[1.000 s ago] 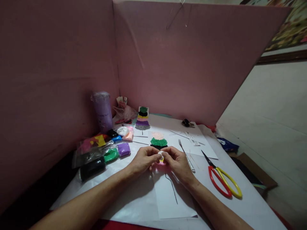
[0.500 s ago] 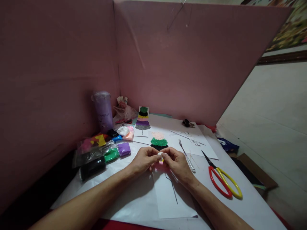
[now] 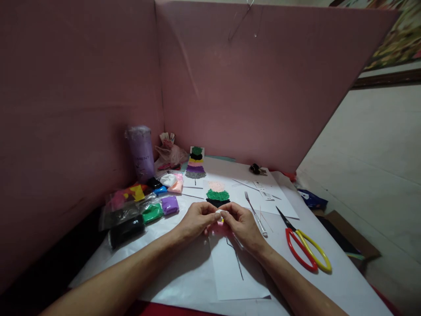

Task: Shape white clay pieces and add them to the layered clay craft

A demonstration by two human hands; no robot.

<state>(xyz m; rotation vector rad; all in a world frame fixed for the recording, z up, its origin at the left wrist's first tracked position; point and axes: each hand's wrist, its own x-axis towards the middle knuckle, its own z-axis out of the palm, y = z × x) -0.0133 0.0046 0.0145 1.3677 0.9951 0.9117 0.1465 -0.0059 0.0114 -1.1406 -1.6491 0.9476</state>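
My left hand (image 3: 197, 217) and my right hand (image 3: 243, 224) meet over a white paper sheet (image 3: 241, 283). Between their thumbs and fingertips both pinch a small lump of white modelling clay (image 3: 221, 212). Beneath them the sheet carries a drawn tree shape with coloured clay bands: a pale peach top (image 3: 216, 186), a green band (image 3: 217, 195) and a black band (image 3: 217, 202). Bits of yellow and pink show just under the fingers, and the rest of that part is hidden by the hands. A thin black line runs down the sheet below.
To the right lie a fork (image 3: 255, 215) and scissors (image 3: 304, 241) with red and yellow handles. Clay packets (image 3: 153, 213) and a purple tumbler (image 3: 141, 153) are at left. Behind stand a finished-looking banded tree picture (image 3: 196, 164), keys (image 3: 258, 169) and a pink partition (image 3: 246, 87).
Both hands stay in place, still pinching the white clay, with only a slight shift of the fingertips. The surrounding things have not moved.
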